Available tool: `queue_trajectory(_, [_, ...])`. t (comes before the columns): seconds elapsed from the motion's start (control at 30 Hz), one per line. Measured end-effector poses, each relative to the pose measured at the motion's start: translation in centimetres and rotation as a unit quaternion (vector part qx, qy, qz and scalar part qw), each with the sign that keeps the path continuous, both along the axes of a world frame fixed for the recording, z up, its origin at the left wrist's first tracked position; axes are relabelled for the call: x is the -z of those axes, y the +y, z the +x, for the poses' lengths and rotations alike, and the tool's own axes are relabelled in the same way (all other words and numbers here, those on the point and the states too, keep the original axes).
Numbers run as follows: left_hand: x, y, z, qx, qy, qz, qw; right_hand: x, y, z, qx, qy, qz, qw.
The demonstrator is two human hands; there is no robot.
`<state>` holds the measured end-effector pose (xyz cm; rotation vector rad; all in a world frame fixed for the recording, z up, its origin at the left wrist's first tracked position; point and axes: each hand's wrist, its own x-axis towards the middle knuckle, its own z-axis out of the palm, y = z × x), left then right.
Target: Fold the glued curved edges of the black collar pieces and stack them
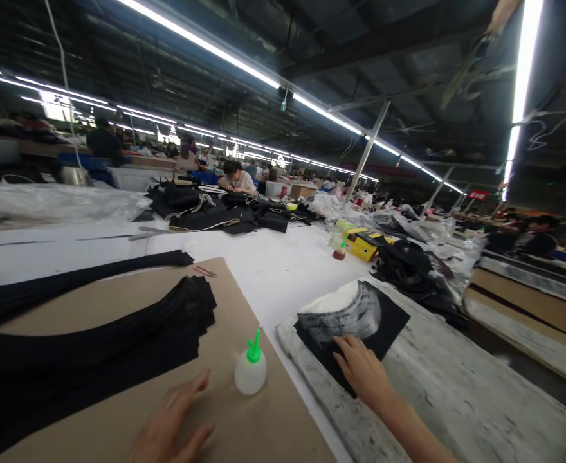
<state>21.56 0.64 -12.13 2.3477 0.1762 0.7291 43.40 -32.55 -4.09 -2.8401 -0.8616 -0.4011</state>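
Note:
My right hand (pixel 360 368) rests with its fingers spread on a black fabric piece (pixel 392 315) that has a whitish smeared curved band across it. That piece lies on a pale, stained slab (pixel 437 379). Over the brown board (pixel 244 431) hovers my left hand (pixel 174 421), empty, thumb and fingers apart. Just right of it stands a small round squeeze bottle (pixel 251 372) with a green nozzle, upright and apart from the hand. Fanned stacks of black fabric strips (pixel 94 347) cover the board's left part, and small red-handled snips (pixel 204 271) lie at its far edge.
Behind the slab sit a yellow box (pixel 361 244), a bottle of dark red liquid (pixel 339 251) and coiled black straps (pixel 408 267). Black pieces with pale edging (pixel 229 215) are heaped at the back of the white table (pixel 283 263). Several people work beyond.

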Motion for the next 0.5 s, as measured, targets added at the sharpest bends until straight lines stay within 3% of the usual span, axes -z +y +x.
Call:
queue_trajectory(0.1, [-1.5, -3.3, 5.1, 0.022, 0.067, -0.084, 0.994, 1.7, 0.0, 0.7, 0.009, -0.007, -0.021, 1.0])
queue_trajectory(0.23, [-2.2, -5.4, 9.4, 0.046, 0.125, -0.168, 0.977, 2.3, -0.5, 1.2, 0.004, -0.005, -0.028, 1.0])
queue_trajectory(0.4, [-2.8, -4.8, 13.3, 0.043, 0.095, -0.143, 0.984, 2.6, -1.4, 2.3, -0.016, 0.012, -0.004, 1.0])
queue_trajectory(0.5, [-3.8, -3.1, 17.9, 0.018, 0.088, -0.107, 0.99, 2.7, -1.6, 2.7, -0.027, 0.024, 0.015, 0.999])
